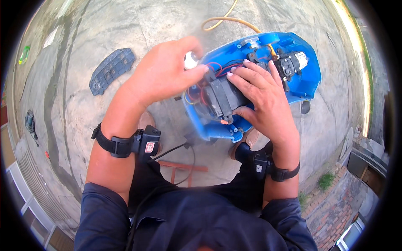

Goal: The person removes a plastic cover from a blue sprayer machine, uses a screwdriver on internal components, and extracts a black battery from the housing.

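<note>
Your left hand (167, 69) is curled closed round a white round-ended tool (191, 60), its far end hidden. Your right hand (266, 92) lies spread wide on the black box (235, 94), not closed round it. The box sits toward the left edge of the blue shell (310, 85), the pump (289, 67) near its upper right corner. Advised: brace the box firmly; keep the tool clear of the red wires (215, 65).

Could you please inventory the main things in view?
Open plastic housing: 1, blue, upper right
Strapped block: 1, black, inside housing
Pump: 1, black, inside housing
Wires: several, mostly red, inside housing
Hose: 1, yellow, top centre
Curved panel: 1, grey, upper left
Handheld object: 1, white, upper centre
Metal frame: 1, red, lower centre
Wrist devices: 2, black, worn
Shoes: 2, brown, centre
Left grip: 1, bare, on handheld object
Right grip: 1, bare, on strapped block
</note>
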